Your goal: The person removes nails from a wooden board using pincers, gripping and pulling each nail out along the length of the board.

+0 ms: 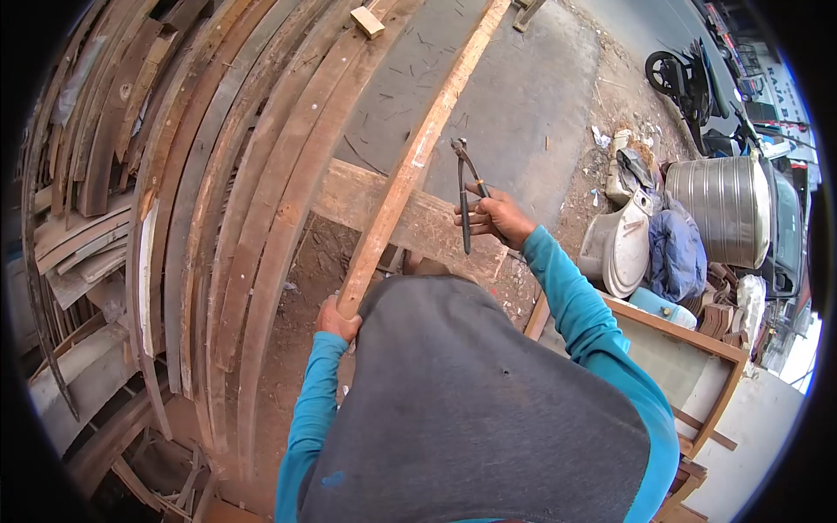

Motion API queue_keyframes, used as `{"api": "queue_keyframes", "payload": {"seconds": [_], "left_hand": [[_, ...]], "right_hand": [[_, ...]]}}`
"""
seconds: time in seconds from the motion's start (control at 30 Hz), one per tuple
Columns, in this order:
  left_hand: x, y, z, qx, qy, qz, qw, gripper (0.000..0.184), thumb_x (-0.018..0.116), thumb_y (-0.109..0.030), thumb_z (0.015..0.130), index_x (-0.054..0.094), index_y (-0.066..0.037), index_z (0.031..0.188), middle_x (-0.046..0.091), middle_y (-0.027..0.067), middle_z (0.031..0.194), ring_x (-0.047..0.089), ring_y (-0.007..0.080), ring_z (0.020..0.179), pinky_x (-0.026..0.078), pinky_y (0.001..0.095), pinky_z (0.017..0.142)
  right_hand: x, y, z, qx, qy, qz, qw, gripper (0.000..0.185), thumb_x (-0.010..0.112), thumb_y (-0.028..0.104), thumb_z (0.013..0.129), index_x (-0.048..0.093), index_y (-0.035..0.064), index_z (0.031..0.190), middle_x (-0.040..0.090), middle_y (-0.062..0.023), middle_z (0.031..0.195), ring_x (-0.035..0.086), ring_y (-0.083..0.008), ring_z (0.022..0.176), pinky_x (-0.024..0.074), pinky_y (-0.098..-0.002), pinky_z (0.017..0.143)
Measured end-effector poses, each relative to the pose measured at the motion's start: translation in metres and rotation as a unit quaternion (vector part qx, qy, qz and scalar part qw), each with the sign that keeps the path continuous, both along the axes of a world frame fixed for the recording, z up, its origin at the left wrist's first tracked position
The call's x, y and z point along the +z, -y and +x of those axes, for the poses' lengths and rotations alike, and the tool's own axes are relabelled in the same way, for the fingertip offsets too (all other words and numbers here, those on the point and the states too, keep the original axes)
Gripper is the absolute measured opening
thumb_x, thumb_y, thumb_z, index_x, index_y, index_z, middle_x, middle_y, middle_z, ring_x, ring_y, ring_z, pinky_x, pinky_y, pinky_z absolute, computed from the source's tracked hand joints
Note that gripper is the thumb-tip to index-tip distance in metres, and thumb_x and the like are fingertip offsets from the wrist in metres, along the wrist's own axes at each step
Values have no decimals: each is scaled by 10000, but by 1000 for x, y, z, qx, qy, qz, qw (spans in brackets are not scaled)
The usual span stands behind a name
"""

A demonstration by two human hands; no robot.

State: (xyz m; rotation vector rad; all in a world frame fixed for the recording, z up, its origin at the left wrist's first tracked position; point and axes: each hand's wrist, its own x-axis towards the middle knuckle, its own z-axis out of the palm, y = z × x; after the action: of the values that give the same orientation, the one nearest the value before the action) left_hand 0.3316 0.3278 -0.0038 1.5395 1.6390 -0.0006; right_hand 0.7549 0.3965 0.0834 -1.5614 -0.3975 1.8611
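Note:
My left hand [337, 320] is closed round the near end of a long wooden beam [403, 179], which runs up and away to the right. The beam lies across a wide worn plank [427, 225]. To the right of the beam, my right hand [499, 217] holds a pair of dark pincers [464, 179] by the handles. The handles are spread apart and the pincer head points up, away from me. The pincers do not touch the beam.
Long boards [288, 200] are stacked on the left, with a small wood block [367, 23] on top. At the right are a metal drum [717, 209], a blue bundle [677, 251], a wooden frame [737, 353] and a parked motorcycle [693, 87].

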Motion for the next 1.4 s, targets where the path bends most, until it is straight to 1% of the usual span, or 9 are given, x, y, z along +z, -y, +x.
{"api": "queue_keyframes", "payload": {"seconds": [0.23, 0.53, 0.7, 1.13, 1.2, 1.23, 1.3, 1.33, 1.4], "left_hand": [[1, 16, 11, -17, -66, 48, 997, 549, 808, -244, 657, 517, -58, 1084, 582, 207, 1064, 570, 441, 1029, 482, 521, 854], [6, 18, 19, -14, -120, 51, 991, 555, 832, -259, 656, 514, -78, 1074, 563, 177, 1060, 560, 414, 1049, 457, 533, 855], [7, 17, 17, -18, -106, 52, 993, 541, 825, -247, 662, 528, -77, 1081, 566, 182, 1061, 561, 419, 1052, 457, 533, 862], [12, 16, 18, -22, -103, 47, 993, 528, 828, -229, 669, 518, -53, 1058, 563, 195, 1034, 556, 418, 1030, 447, 520, 870], [12, 16, 17, -25, -102, 54, 993, 516, 830, -232, 667, 513, -56, 1034, 562, 197, 1025, 558, 419, 1020, 450, 519, 858], [11, 15, 17, -27, -101, 54, 993, 516, 830, -232, 667, 513, -56, 1034, 562, 197, 1025, 558, 419, 1020, 450, 519, 858], [10, 16, 17, -31, -104, 63, 992, 511, 832, -227, 663, 514, -60, 1026, 563, 198, 1026, 562, 424, 1015, 457, 521, 848], [9, 18, 15, -41, -98, 68, 992, 511, 832, -227, 663, 514, -60, 1026, 563, 198, 1026, 562, 424, 1015, 457, 521, 848], [0, 21, 13, -31, -77, 92, 992, 495, 826, -217, 656, 521, -64, 1015, 566, 200, 1013, 571, 435, 982, 469, 531, 821]], "right_hand": [[36, 3, 5, 147, -34, -38, 988, 640, 355, 38, 863, 345, -9, 1501, 618, -247, 1264, 677, -336, 1100, 584, -393, 913], [30, -28, 34, 244, -25, -73, 967, 658, 410, 50, 831, 355, -48, 1479, 646, -246, 1190, 696, -333, 1031, 604, -415, 871], [36, -39, 42, 261, -61, -89, 959, 637, 457, 85, 853, 360, -69, 1464, 640, -296, 1172, 711, -346, 973, 616, -426, 844], [41, -45, 34, 245, -83, -94, 961, 630, 445, 87, 865, 347, -71, 1467, 648, -286, 1171, 707, -357, 993, 609, -438, 834], [45, -48, 27, 208, -74, -114, 969, 569, 439, 106, 902, 379, -64, 1442, 666, -195, 1006, 697, -265, 801, 598, -363, 675], [38, -46, 25, 206, -73, -114, 969, 569, 439, 106, 902, 379, -64, 1442, 666, -195, 1006, 697, -265, 801, 598, -363, 675], [20, -33, 22, 137, -188, -136, 963, 448, 391, 147, 957, 442, -68, 1346, 564, -88, 849, 554, -159, 663, 510, -326, 586], [35, -24, -8, 82, -106, -155, 979, 356, 421, 153, 978, 494, -25, 1278, 444, -2, 751, 367, -74, 554, 352, -247, 465], [24, -5, -43, -2, -96, -154, 983, 253, 442, 140, 968, 520, -9, 1156, 464, -2, 763, 392, -76, 553, 364, -252, 447]]}}
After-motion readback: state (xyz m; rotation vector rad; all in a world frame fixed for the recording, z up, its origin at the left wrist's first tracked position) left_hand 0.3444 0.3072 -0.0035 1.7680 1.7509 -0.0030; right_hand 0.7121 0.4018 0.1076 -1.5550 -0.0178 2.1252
